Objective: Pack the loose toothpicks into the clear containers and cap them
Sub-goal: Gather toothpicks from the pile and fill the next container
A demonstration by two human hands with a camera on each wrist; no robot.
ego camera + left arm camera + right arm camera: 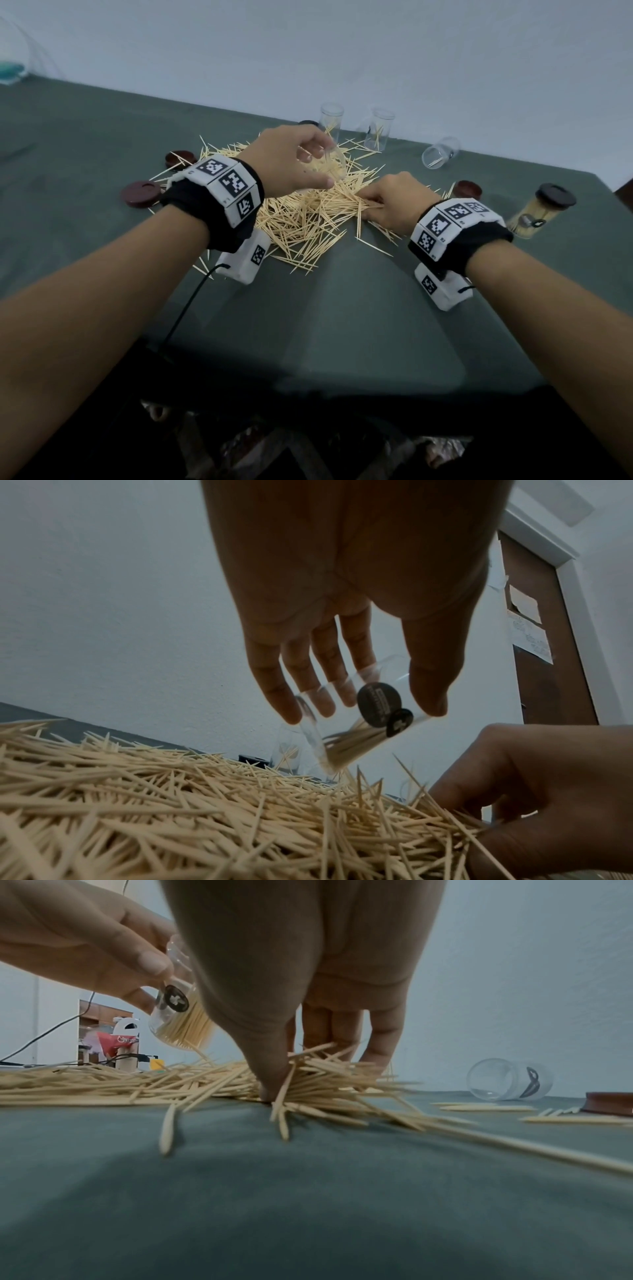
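A heap of loose toothpicks (308, 212) (171, 804) (308, 1085) lies in the middle of the green table. My left hand (301, 161) (359, 696) holds a tilted clear container (329, 164) (349, 731) (178, 1015) above the heap, partly filled with toothpicks. My right hand (380, 205) (308, 1069) pinches a bunch of toothpicks at the heap's right edge, thumb and fingers down on the table. Two clear containers (331, 120) (378, 132) stand upright at the back. Another (440, 157) (507, 1080) lies on its side. A filled, capped container (537, 214) stands at the right.
Brown caps lie around the heap: two at the left (140, 193) (180, 158), one at the back (308, 123), one at the right (467, 190) (609, 1103). The table's front (325, 325) is bare green cloth. A wall runs behind the table.
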